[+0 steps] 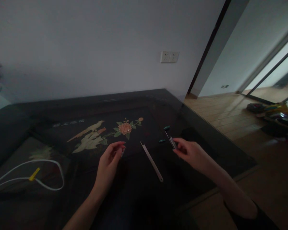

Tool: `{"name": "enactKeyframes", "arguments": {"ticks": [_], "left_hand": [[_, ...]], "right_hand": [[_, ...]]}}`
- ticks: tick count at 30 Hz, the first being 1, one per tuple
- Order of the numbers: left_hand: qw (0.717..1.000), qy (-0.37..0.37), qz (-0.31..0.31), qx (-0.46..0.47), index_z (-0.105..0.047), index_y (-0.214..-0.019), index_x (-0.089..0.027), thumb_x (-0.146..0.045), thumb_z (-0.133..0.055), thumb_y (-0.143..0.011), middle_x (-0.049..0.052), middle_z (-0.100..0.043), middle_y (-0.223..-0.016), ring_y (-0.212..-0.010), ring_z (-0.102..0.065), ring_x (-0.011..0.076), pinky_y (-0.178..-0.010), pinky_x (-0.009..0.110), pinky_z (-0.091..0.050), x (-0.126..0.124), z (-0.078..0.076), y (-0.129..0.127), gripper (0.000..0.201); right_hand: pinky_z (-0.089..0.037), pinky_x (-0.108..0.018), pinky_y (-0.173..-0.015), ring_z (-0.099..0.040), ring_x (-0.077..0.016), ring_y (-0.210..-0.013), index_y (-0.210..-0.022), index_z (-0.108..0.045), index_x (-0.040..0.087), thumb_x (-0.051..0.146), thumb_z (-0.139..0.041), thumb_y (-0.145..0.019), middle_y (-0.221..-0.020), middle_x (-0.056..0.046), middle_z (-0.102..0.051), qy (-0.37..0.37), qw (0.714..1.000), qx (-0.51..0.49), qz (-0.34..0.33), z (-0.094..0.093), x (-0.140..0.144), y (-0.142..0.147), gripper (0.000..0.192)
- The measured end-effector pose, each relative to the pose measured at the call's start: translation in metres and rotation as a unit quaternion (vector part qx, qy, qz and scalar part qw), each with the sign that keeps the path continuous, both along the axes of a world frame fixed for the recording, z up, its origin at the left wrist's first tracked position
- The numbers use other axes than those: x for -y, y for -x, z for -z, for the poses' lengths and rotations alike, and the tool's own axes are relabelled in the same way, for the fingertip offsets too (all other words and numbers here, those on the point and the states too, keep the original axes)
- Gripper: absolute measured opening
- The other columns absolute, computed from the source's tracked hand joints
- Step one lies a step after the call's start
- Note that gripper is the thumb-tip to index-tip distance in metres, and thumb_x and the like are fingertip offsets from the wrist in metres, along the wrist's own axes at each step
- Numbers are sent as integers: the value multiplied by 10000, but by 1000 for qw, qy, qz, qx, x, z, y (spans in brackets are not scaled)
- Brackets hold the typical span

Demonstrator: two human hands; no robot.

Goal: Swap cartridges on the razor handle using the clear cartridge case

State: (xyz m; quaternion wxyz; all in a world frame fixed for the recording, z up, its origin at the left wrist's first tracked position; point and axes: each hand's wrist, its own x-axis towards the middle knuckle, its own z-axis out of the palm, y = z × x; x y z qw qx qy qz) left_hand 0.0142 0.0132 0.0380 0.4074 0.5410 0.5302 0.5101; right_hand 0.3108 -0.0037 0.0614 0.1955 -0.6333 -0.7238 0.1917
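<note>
Pinching a small dark tool (172, 142) between the fingertips of my right hand (189, 152), I hold it tilted just above the dark counter (206, 140), its tip pointing away from me. My left hand (109, 160) hovers over the counter with thumb and forefinger drawn together; something tiny may sit at the fingertips, but I cannot tell what, or whether it is gripped at all. Between my hands a slim metal strip (152, 161) lies flat on the counter, angled from far-left to near-right. Just beyond my right hand rest two small teal pieces (162, 140), apart from each other. Past my left hand the counter shows an inlaid bird and flower picture (103, 132). Well off to the left of my left hand lies a looped white cable (51, 166) with a yellow tie.
</note>
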Motion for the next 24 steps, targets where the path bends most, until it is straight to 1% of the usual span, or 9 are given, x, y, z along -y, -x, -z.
{"name": "enactKeyframes", "arguments": {"ticks": [2, 6, 10, 14, 17, 19, 20, 22, 24], "left_hand": [[999, -3, -3, -39, -652, -1002, -202, -363, -587, -833, 48, -680, -939, -903, -631, 217, -793, 308, -482, -2, 0, 1, 242], [985, -42, -2, -165, -657, -1016, -213, -340, -549, -856, 68, -693, -981, -879, -636, 230, -766, 332, -485, -9, 6, 6, 232], [942, -138, 8, -307, -665, -999, -202, -240, -510, -847, 80, -688, -970, -895, -635, 245, -823, 376, -498, -22, 15, 18, 220], [928, -155, 30, -337, -678, -959, -199, -211, -498, -855, 89, -692, -963, -924, -644, 263, -859, 408, -501, -23, 21, 18, 208], [917, -167, 89, -352, -679, -988, -219, -196, -489, -880, 75, -698, -1009, -971, -648, 242, -894, 392, -510, -9, 26, 1, 220], [887, -194, 180, -379, -661, -1062, -221, -162, -462, -899, 84, -693, -1078, -1009, -650, 228, -906, 385, -524, 6, 31, -15, 264], [871, -202, 212, -394, -643, -1122, -225, -144, -462, -901, 88, -678, -1147, -1062, -636, 231, -928, 393, -521, 13, 33, -23, 297], [843, -219, 252, -423, -577, -1252, -223, -139, -524, -880, 110, -601, -1322, -1208, -569, 259, -1001, 435, -490, 25, 37, -37, 385], [813, -224, 270, -463, -498, -1352, -232, -191, -588, -872, 139, -485, -1454, -1331, -463, 299, -1063, 503, -432, 31, 40, -44, 490]], "right_hand": [[-425, -253, -563, -625, -167, -616, -1126, -658, 124, 184, -565, -827, -726, -39, -685, 44, 999, 31, 6, 13, 8, -13, 319], [-465, -275, -631, -666, -197, -685, -1237, -611, 93, 170, -532, -845, -816, -93, -722, 79, 994, 66, 21, 33, 22, -12, 406], [-489, -298, -680, -697, -222, -779, -1327, -549, 114, 188, -503, -881, -936, -119, -739, 95, 992, 86, 16, 33, 26, 8, 454], [-510, -349, -741, -712, -270, -886, -1378, -504, 123, 180, -505, -886, -1034, -147, -737, 104, 988, 114, 9, 30, 25, 30, 495], [-511, -390, -753, -712, -309, -909, -1405, -475, 118, 193, -486, -907, -1047, -170, -734, 102, 984, 142, 17, 31, 23, 39, 503], [-511, -381, -754, -714, -302, -912, -1413, -466, 128, 204, -472, -922, -1056, -167, -734, 99, 983, 153, 20, 32, 21, 41, 497], [-511, -373, -751, -715, -296, -909, -1413, -466, 133, 209, -470, -925, -1055, -165, -735, 97, 983, 157, 20, 33, 21, 41, 494], [-511, -364, -742, -718, -290, -903, -1410, -470, 139, 225, -473, -928, -1051, -164, -737, 94, 982, 162, 19, 33, 20, 40, 490], [-512, -365, -736, -719, -288, -898, -1404, -477, 146, 252, -476, -933, -1052, -163, -737, 93, 982, 164, 19, 33, 20, 39, 484]]}}
